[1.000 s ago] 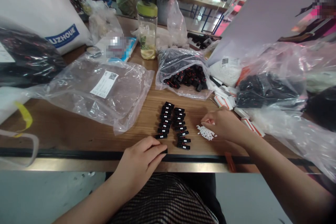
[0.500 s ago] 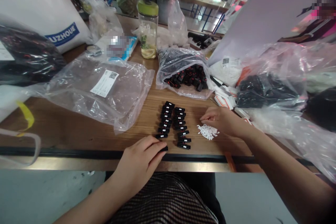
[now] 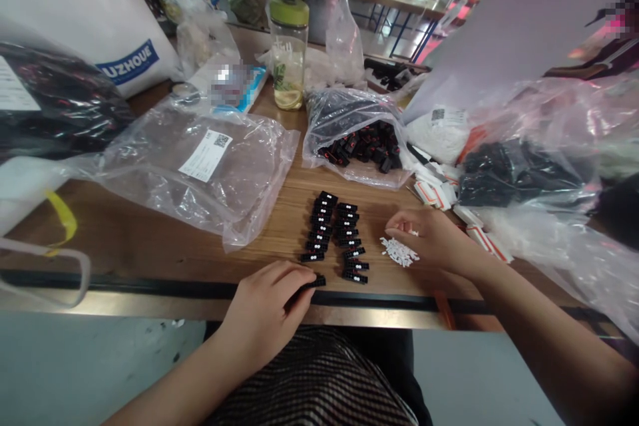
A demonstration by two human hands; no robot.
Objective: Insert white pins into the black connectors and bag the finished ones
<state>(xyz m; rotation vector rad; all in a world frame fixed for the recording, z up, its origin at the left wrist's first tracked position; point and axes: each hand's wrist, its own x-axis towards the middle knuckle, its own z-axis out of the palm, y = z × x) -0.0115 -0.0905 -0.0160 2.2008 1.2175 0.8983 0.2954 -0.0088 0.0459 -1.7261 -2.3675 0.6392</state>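
Black plastic shows past the fingertips of a worker's left hand [image 3: 272,303], which grips a small black piece [image 3: 319,281] at the near edge of a wood-patterned table [image 3: 164,226]; most of the piece is hidden beneath the fingers. The hand lies palm down, knuckles raised and thumb tucked toward the body, its forearm slanting up from the bottom of the frame, where it is cut off. Just beyond stand two uneven rows of similar blocks, a left row [image 3: 318,238] and a right row [image 3: 352,243], many marked with paired white dots; finer detail is too small to read. To their right, the right hand [image 3: 424,236] bends its fingers inward over a pile of white bits [image 3: 399,253], partly covering it; whether a bit is pinched there cannot be told. That forearm reaches in from the lower right corner. Farther back, a clear bag [image 3: 319,106] of black parts sits beside a flattened, labelled plastic bag [image 3: 249,193], its print illegible. Behind them rises a green-lidded bottle [image 3: 289,53]. A printed white sack [image 3: 64,0] runs out of frame at upper left.
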